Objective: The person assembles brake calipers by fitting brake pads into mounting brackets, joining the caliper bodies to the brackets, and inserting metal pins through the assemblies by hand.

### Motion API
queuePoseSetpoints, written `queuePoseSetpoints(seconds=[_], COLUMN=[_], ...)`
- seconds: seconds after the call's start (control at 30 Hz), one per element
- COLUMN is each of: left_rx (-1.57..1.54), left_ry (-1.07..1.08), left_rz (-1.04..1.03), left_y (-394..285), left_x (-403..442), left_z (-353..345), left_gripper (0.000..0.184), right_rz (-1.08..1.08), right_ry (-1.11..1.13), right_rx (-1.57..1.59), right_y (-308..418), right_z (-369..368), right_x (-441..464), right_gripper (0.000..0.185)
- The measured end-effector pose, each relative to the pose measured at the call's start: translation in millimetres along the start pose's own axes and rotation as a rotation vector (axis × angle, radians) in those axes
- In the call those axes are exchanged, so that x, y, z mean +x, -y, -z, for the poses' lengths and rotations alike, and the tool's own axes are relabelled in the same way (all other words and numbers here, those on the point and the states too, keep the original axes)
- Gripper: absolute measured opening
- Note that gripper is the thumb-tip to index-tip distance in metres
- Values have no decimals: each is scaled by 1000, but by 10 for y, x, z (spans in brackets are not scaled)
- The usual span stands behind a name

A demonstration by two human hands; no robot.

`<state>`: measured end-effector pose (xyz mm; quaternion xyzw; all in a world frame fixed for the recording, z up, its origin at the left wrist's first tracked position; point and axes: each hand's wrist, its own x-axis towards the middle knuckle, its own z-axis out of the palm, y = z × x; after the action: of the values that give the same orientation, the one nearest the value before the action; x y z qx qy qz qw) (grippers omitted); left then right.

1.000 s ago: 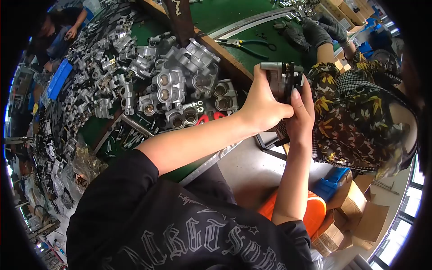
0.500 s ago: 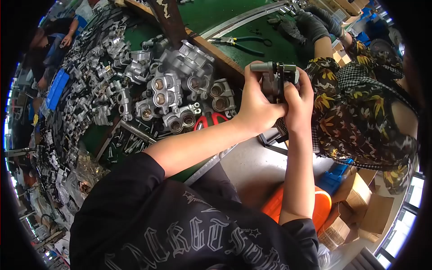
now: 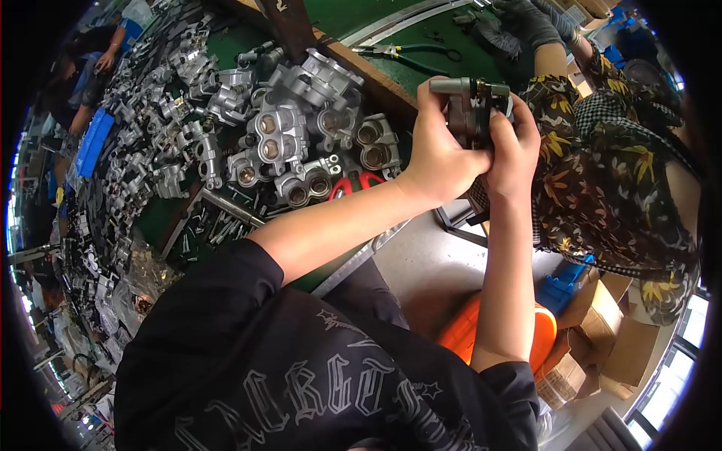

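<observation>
"While your left hand [image 3: 444, 159] and right hand [image 3: 513, 154] clasp the metal assembly [image 3: 474, 113] from both sides, where is it?"
"Raised near the workbench's [image 3: 410, 36] near edge. It's probably hefty, rigid, perhaps slick; grip its thick body."
"Its direction?"
"Its bar-like top juts leftward; your fingers obscure the long axis."
</observation>
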<state>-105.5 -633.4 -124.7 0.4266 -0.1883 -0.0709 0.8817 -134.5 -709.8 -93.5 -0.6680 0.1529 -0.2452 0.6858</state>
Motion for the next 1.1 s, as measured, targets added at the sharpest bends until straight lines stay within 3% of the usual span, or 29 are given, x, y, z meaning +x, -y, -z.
queuePoseSetpoints(seconds=[0.13,0.17,0.3,0.4,0.83,1.1], left_rx=[239,299,34,-79,-90,-108], left_ry=[-47,-34,-60,-92,-138,-137], left_rz=[19,121,289,321,239,214], left_y=[-119,-197,-148,-117,33,139], left_x=[143,200,518,610,734,734], left_z=[-109,-151,-192,-119,-68,-30], left_gripper=[63,66,65,64,59,65], right_rz=[-152,-167,-250,-216,-83,-115], right_ry=[31,41,58,77,127,173], right_rx=[166,227,186,100,104,-247], right_y=[39,54,138,41,-117,-22], right_z=[36,50,42,-20,-100,-17], right_x=[160,223,505,649,832,887], right_gripper=[28,27,15,20,30,37])
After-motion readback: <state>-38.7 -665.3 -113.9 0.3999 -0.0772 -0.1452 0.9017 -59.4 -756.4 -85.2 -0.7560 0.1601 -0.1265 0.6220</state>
